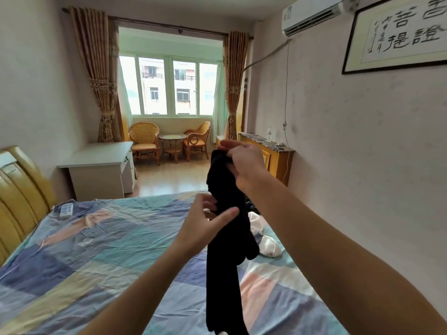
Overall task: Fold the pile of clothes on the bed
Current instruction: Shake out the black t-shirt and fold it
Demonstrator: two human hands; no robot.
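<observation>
Right, you held the black garment point(227, 238) mid-air, frame centre | right hand point(244, 165) pinched its top edge | left hand point(205, 228) gripped it midway, thumb across | it hung bunched: likely best to find both corners, shake flat, lay on bed point(96, 250) | white clothes point(266, 238) waited centre-right

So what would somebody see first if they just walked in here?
Probably the black garment hanging in the middle, with the right hand pinching its top and the left hand gripping it lower down. Under it is the checked bed, with white clothes lying to the right. At the back, a bright window stands between brown curtains.
</observation>
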